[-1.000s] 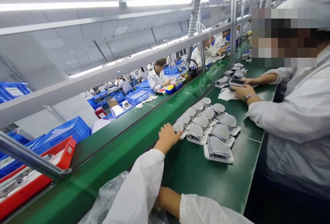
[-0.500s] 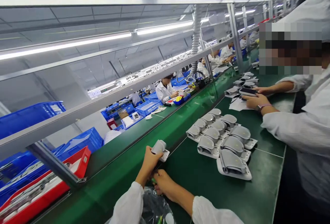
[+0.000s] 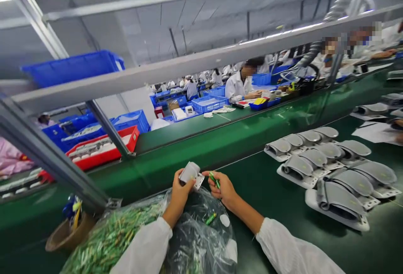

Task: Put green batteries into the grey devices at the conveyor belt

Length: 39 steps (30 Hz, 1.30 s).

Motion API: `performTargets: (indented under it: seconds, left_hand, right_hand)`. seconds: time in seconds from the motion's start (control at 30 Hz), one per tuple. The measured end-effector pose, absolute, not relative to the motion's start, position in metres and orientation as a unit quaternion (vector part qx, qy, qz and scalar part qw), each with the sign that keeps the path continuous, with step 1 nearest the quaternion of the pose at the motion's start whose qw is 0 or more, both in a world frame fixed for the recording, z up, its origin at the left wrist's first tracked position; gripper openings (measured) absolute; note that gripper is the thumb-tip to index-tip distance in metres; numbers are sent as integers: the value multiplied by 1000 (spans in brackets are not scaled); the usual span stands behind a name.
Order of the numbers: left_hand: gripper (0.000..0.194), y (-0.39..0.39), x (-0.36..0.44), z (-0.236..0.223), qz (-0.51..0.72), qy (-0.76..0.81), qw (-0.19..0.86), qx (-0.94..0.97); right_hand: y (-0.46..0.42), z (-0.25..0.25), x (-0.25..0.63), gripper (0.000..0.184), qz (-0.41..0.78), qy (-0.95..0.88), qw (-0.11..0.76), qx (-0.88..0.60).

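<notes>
One grey-and-white device [image 3: 189, 173] clasped in left hand [image 3: 180, 191], near clear plastic bag [image 3: 186, 228]. Slim green cylinder [image 3: 215, 180] pinched in right hand [image 3: 224, 190], just beside device. Farther right, on green bench [image 3: 267, 202]: several rows of similar grey devices [image 3: 332, 151].

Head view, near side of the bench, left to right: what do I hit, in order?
Brown bowl → heap of green pieces → left hand holding a grey-and-white device → right hand holding a green stick → rows of grey-cuffed units.
</notes>
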<state>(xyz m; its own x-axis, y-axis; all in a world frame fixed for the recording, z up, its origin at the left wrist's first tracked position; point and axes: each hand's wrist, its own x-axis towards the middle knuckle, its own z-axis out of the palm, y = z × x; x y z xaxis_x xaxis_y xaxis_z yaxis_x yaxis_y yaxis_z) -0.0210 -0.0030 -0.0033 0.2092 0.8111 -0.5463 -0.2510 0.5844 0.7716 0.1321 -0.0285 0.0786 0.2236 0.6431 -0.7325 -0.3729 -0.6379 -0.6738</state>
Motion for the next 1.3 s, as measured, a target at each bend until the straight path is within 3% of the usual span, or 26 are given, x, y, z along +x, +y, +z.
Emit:
performTargets:
  seconds: [0.2, 0.4, 0.6, 0.83, 1.17, 1.3]
  left_hand:
    - [76, -8, -17, -10, 377, 482, 746, 262]
    - [72, -13, -15, -15, 385, 457, 753, 276]
    - [71, -16, -16, -17, 373, 427, 753, 334]
    - [71, -17, -15, -15, 365, 421, 756, 342]
    - [70, -16, -15, -16, 381, 427, 751, 330]
    - [71, -16, -14, -18, 376, 422, 756, 328]
  right_hand:
    - [-36, 88, 132, 93, 629, -177, 339, -677]
    - [-40, 77, 136, 93, 560, -236, 289, -740]
    - [-48, 70, 150, 63, 390, -442, 229, -774]
    - [-50, 72, 158, 40, 353, -588, 149, -713]
    - [-51, 72, 157, 52, 362, -563, 160, -726]
    - [-52, 75, 163, 58, 376, -578, 103, -717]
